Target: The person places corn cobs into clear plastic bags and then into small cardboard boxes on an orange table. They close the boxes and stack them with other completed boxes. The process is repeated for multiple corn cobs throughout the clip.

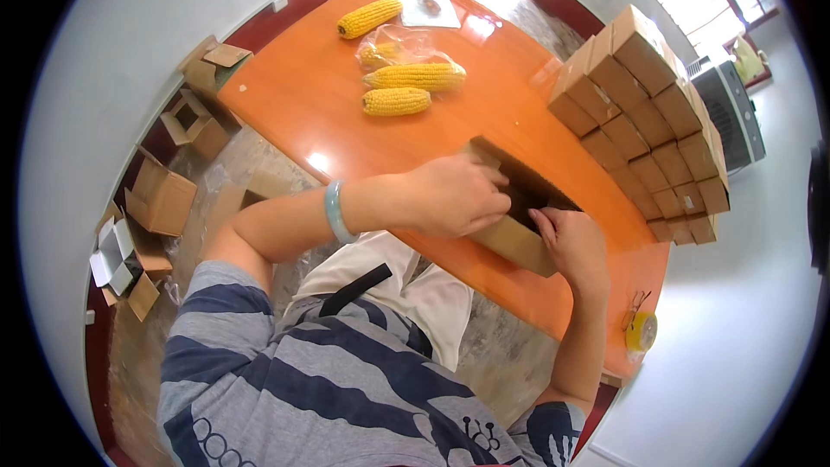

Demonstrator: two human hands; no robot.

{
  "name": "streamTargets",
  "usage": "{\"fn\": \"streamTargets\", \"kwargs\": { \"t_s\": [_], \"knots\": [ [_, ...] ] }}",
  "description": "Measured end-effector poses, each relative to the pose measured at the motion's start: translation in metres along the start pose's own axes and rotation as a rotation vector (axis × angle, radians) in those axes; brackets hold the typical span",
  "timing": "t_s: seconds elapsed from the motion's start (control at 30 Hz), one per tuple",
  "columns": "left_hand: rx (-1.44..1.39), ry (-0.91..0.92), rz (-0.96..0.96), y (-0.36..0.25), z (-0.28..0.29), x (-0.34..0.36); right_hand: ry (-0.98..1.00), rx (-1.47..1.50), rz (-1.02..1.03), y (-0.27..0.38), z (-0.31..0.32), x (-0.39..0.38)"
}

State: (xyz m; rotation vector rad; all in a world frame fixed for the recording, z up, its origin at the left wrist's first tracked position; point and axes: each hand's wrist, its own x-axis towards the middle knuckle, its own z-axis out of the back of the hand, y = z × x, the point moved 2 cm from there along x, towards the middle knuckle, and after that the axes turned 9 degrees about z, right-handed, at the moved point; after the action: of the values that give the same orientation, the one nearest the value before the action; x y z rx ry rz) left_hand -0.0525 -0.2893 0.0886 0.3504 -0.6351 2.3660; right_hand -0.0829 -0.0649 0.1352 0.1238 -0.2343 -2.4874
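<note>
Brown cardboard makes up the open box [514, 246], which lies at the near edge of the orange table [484, 108], right of that edge's middle. Its long side runs roughly along the edge, and its inside is dark. The left hand [458, 197] bends its fingers over the box's left part; I cannot tell whether they pinch it. At the box's right end, the right hand [571, 242] is curled, its fingertips at the opening; whether they press together on the wall cannot be told. A pale green bangle [339, 212] circles the left wrist.

Toward the table's left edge lie four yellow corn cobs [396, 102], one of them under a clear plastic bag [406, 41]. A white sheet [441, 7] lies near the far left corner. Closed cartons [640, 125] are stacked along the far edge, toward the right. By the near right corner sits a yellow tape roll [641, 331]. Opened cartons [162, 199] stand on the floor beyond the left edge.
</note>
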Motion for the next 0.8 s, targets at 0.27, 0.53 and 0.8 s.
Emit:
{"fn": "streamTargets", "kwargs": {
  "t_s": [0.27, 0.53, 0.8],
  "knots": [
    [0.025, 0.071, -0.068, -0.004, 0.038, -0.027, -0.023, -0.079, 0.043, 0.01, 0.024, -0.001],
    [-0.126, -0.15, 0.024, 0.012, 0.029, -0.06, -0.25, 0.168, -0.084, -0.015, 0.003, -0.02],
    [-0.24, -0.312, 0.006, 0.018, 0.028, -0.063, -0.194, 0.09, -0.154, -0.011, 0.003, -0.029]
  ]
}}
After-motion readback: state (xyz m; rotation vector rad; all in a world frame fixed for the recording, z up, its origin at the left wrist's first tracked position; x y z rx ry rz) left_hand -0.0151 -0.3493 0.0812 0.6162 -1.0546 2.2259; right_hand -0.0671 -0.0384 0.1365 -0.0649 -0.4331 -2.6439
